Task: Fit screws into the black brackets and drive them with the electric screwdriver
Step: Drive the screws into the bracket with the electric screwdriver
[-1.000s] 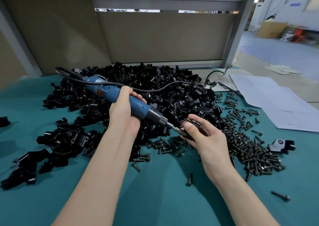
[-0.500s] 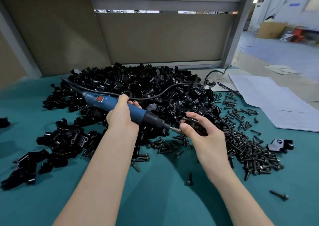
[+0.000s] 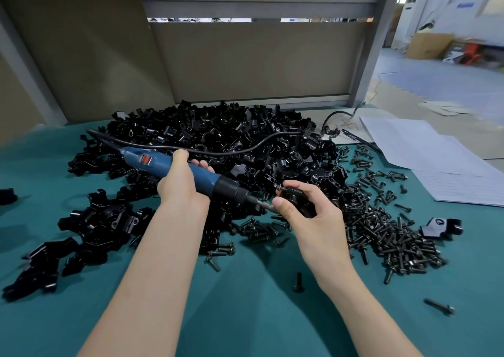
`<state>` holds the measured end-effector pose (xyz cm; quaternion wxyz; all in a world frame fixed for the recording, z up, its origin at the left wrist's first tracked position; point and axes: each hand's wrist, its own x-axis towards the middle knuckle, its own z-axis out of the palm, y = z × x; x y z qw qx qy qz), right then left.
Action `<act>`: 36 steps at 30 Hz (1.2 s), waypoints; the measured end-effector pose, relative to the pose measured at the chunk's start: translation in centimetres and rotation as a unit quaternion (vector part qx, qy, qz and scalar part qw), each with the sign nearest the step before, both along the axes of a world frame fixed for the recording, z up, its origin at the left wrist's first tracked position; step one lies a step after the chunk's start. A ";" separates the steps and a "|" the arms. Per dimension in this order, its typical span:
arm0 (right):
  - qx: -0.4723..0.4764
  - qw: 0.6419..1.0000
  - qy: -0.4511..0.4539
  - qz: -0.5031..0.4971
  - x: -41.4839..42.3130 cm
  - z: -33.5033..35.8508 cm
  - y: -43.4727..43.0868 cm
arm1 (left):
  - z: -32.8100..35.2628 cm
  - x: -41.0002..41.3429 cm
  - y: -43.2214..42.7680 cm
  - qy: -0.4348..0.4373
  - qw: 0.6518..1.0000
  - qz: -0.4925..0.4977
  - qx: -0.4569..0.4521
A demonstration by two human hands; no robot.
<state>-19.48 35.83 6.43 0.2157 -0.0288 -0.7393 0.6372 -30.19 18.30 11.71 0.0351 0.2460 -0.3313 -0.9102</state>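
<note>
1. The left hand (image 3: 182, 186) has its grip closed round the blue, cylindrical electric screwdriver (image 3: 161, 165). The tool lies slanted low over the teal-covered bench (image 3: 245, 315), with its metal bit (image 3: 260, 202) pointing right.
2. The right hand (image 3: 316, 220) has its grip closed on a small glossy black bracket (image 3: 296, 197), held just above the bench at the bit's tip. A dark screw (image 3: 281, 188) pokes out of the bracket by the index finger. The thumb hides the contact, so I cannot tell whether the bit is seated in a screw head.
3. That thumb sits right against the tip. If the bit meets the screw off-square, I reckon it could skid and catch skin.
4. The bracket is pinched in the air with nothing under it, so the driver's torque might spin it out of the fingers.
5. The black cord (image 3: 245, 149) trails over the heap of black brackets (image 3: 218, 132), and a pull could snag it and drag pieces. The loose dark screws (image 3: 387, 231) near the right wrist could easily be swept off.
</note>
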 end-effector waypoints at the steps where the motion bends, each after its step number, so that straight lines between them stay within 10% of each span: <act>1: 0.000 1.000 0.004 -0.001 0.1 0.0 -0.1 | 0.0 0.0 0.0 0.000 1.000 -0.001 0.000; 17: -0.082 0.989 0.047 -0.110 0.4 0.8 1.2 | 0.6 -0.6 -2.2 0.029 0.998 0.060 0.002; 36: 0.010 0.999 -0.036 0.028 0.6 0.4 -0.9 | 0.5 -0.2 -1.6 0.012 0.999 0.028 0.031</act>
